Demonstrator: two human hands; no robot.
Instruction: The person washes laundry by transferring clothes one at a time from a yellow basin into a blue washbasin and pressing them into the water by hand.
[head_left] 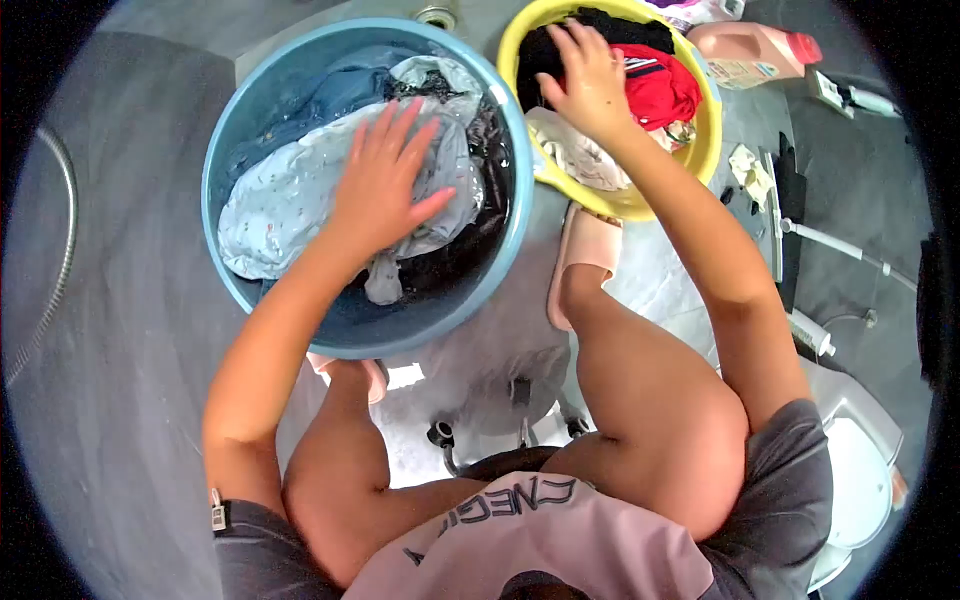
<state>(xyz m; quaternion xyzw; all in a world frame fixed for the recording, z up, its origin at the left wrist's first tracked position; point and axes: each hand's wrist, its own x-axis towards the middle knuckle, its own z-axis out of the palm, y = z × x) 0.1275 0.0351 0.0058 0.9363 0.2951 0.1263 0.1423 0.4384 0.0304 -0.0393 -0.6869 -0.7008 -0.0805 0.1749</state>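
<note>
Head view: left hand point(380, 195), fingers apart, over pale cloth point(285, 195) in the tub point(345, 333); right hand point(597, 97), likewise, over clothes point(668, 95) in the basin point(711, 135); seemingly handling both, where gripping would call for curled fingers

**Covered, Cropped**

The left hand point(385, 185) covers part of the pale-blue patterned cloth point(290, 190); the right hand point(592, 92) hides some black fabric point(535, 62). Print point(740, 73) on the pink, red-capped plastic bottle point(748, 45) is illegible. The top edge crops a purple-and-white packet point(705, 12).
</note>
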